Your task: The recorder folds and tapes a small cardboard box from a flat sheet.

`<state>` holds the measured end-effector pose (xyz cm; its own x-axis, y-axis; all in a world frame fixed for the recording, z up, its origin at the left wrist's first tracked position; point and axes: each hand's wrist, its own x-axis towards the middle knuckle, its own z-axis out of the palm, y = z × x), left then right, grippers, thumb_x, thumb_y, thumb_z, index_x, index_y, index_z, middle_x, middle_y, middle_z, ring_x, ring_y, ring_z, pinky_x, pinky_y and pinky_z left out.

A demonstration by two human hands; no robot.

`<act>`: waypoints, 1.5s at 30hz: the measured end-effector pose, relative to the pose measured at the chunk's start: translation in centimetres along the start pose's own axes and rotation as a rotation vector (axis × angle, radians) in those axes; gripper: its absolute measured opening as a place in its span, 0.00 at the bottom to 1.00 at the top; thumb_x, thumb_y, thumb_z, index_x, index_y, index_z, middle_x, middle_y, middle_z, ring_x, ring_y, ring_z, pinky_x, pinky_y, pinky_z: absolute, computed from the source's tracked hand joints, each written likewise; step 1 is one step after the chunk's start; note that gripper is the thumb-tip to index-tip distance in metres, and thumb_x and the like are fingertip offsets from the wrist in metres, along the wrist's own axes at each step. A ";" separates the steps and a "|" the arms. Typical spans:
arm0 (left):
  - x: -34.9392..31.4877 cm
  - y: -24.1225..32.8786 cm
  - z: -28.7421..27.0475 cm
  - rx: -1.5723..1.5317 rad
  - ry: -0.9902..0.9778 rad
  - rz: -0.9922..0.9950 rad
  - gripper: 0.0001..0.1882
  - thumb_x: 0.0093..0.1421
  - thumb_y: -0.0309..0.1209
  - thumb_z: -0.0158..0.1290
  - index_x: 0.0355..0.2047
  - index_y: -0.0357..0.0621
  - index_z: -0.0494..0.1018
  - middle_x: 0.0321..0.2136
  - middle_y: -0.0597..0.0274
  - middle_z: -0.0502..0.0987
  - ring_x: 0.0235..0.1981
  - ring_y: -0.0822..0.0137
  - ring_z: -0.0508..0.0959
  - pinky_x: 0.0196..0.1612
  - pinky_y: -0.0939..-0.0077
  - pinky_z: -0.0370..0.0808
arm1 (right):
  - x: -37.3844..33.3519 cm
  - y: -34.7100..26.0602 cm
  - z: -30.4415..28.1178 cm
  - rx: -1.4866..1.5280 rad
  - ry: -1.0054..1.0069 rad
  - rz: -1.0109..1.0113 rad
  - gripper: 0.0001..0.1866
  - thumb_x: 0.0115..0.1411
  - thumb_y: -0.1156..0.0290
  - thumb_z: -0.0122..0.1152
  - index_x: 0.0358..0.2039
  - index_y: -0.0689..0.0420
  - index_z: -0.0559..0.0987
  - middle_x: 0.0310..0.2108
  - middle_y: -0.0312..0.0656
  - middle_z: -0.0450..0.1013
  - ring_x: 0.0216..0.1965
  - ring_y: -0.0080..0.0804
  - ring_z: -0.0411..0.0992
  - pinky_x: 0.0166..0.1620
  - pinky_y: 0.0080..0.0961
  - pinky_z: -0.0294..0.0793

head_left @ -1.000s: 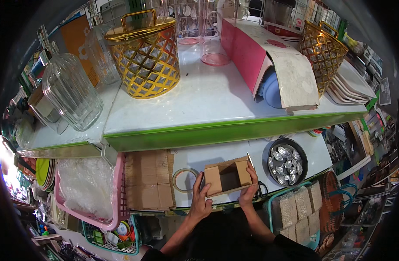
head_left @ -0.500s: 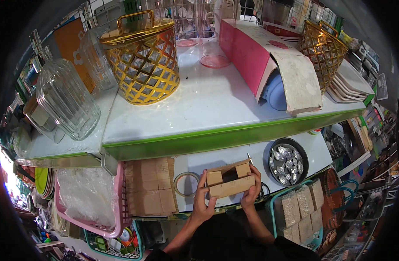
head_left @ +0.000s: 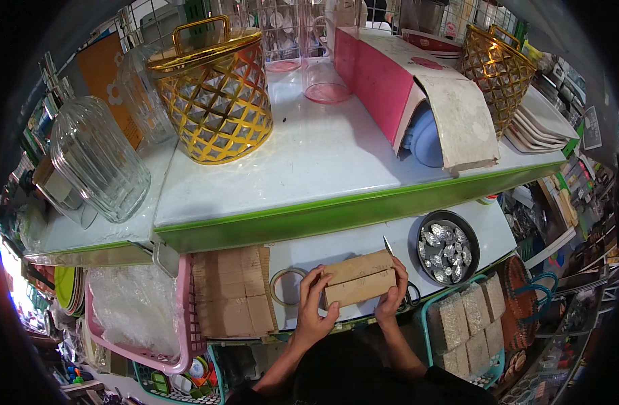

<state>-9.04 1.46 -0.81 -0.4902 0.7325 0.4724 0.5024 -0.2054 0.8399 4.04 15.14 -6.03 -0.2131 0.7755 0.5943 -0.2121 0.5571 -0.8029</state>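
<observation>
A small brown cardboard box (head_left: 361,278) is held between my two hands above the lower white shelf. Its two long top flaps lie folded over, meeting along a seam. My left hand (head_left: 315,304) grips the left end, fingers on the far side and thumb at the near edge. The right end is clasped by my right hand (head_left: 392,297). Left of the box lies a roll of tape (head_left: 276,289), partly behind my left hand. Scissors (head_left: 412,295) lie beside my right hand, their blade tip showing past the box. A black round pan (head_left: 477,251) holds several shiny silver pieces.
Stacked cardboard boxes (head_left: 232,290) stand at left, beside a pink basket (head_left: 185,317) of clear plastic. A teal basket (head_left: 427,337) with wrapped packs is at right. Above runs a green-edged shelf (head_left: 363,202) bearing a gold lattice canister (head_left: 218,101), glass bottle (head_left: 100,158) and pink box (head_left: 384,88).
The box's top flaps have been folded down, covering the opening seen before. Both hands still hold its ends in nearly the same place.
</observation>
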 end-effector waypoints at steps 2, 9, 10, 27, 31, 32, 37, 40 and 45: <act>-0.1 -0.3 0.0 0.003 0.004 0.012 0.25 0.54 0.26 0.56 0.54 0.35 0.68 0.62 0.41 0.59 0.63 0.43 0.63 0.65 0.54 0.59 | 0.1 -0.2 0.4 0.008 0.014 -0.016 0.31 0.67 0.47 0.39 0.54 0.65 0.68 0.59 0.57 0.62 0.60 0.47 0.62 0.63 0.42 0.59; -0.4 -0.2 0.2 -0.006 0.022 -0.028 0.23 0.56 0.28 0.54 0.51 0.35 0.68 0.61 0.43 0.59 0.63 0.46 0.62 0.64 0.55 0.61 | 0.2 -0.4 -0.2 -0.063 -0.018 -0.064 0.28 0.68 0.51 0.38 0.54 0.63 0.68 0.61 0.58 0.60 0.61 0.49 0.62 0.64 0.43 0.58; -0.5 -0.3 0.2 -0.006 0.021 -0.028 0.23 0.56 0.28 0.54 0.51 0.35 0.68 0.61 0.43 0.59 0.63 0.46 0.62 0.64 0.55 0.61 | 0.2 -0.5 -0.2 -0.070 -0.047 -0.056 0.28 0.68 0.52 0.37 0.54 0.63 0.68 0.62 0.58 0.60 0.61 0.49 0.61 0.64 0.43 0.57; -1.2 -1.9 1.4 -0.153 0.108 -0.050 0.27 0.51 0.28 0.64 0.51 0.39 0.67 0.60 0.44 0.62 0.60 0.46 0.65 0.62 0.56 0.62 | 1.0 -3.2 -0.1 -0.052 -0.106 0.081 0.15 0.63 0.63 0.55 0.45 0.60 0.72 0.61 0.60 0.62 0.62 0.50 0.62 0.64 0.43 0.58; -0.9 -0.8 0.8 -0.226 0.095 -0.082 0.30 0.53 0.30 0.63 0.55 0.38 0.66 0.59 0.44 0.63 0.61 0.46 0.65 0.64 0.56 0.61 | 1.1 -3.1 -0.4 -0.033 -0.075 0.134 0.15 0.63 0.64 0.56 0.45 0.60 0.71 0.62 0.59 0.61 0.63 0.49 0.61 0.64 0.42 0.57; -0.8 -0.1 0.1 -0.121 0.069 -0.056 0.30 0.55 0.31 0.61 0.57 0.38 0.65 0.58 0.43 0.63 0.60 0.46 0.65 0.63 0.56 0.61 | 1.2 -3.1 -0.5 -0.035 -0.075 0.134 0.15 0.63 0.64 0.56 0.45 0.60 0.71 0.62 0.59 0.61 0.63 0.49 0.61 0.64 0.42 0.57; -2.1 1.1 -1.3 0.386 -0.024 -0.090 0.28 0.59 0.29 0.54 0.60 0.36 0.64 0.56 0.42 0.65 0.57 0.44 0.66 0.59 0.53 0.62 | 2.1 -3.1 -1.0 -0.084 -0.031 0.129 0.15 0.63 0.65 0.56 0.46 0.60 0.71 0.63 0.59 0.60 0.63 0.49 0.61 0.64 0.41 0.58; -2.8 0.8 -1.5 0.747 -0.135 -0.126 0.26 0.56 0.23 0.52 0.58 0.34 0.66 0.52 0.42 0.66 0.53 0.45 0.66 0.55 0.52 0.63 | 2.2 -3.2 -1.0 -0.060 -0.092 0.131 0.21 0.58 0.64 0.65 0.47 0.59 0.70 0.64 0.59 0.59 0.64 0.49 0.61 0.63 0.40 0.59; -3.0 -0.7 -1.2 0.903 -0.208 -0.134 0.29 0.51 0.20 0.51 0.56 0.33 0.68 0.43 0.47 0.68 0.48 0.50 0.66 0.50 0.55 0.65 | 1.5 -2.2 -1.2 -0.001 -0.246 0.140 0.38 0.43 0.62 0.80 0.49 0.57 0.65 0.65 0.57 0.56 0.64 0.45 0.60 0.63 0.39 0.61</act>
<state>-8.75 -1.38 -2.52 -0.4905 0.8330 0.2558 0.8566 0.4070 0.3171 5.34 15.46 -3.39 -0.4650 0.7495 0.4711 -0.1635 0.4503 -0.8778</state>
